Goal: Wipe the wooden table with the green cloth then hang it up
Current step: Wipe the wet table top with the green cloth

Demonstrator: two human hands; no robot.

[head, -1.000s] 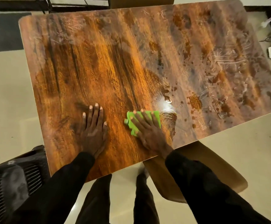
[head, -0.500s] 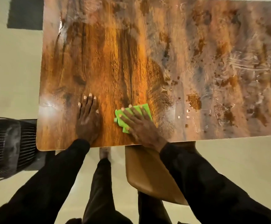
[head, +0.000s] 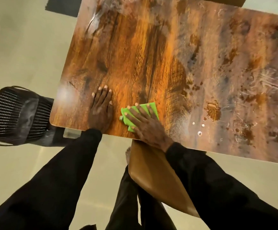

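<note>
the cloth lies folded near the table's 6 o'clock edge, pinned under the right hand, whose straight, spread fingers press it without gripping. the left hand rests flat on the wood at the cloth's 9 o'clock, holding nothing. smears lie toward 3 o'clock, nearer the right hand.

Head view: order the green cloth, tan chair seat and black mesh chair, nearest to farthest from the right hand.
1. green cloth, pressed under the right hand.
2. tan chair seat, just below the wrist.
3. black mesh chair, far left.
</note>
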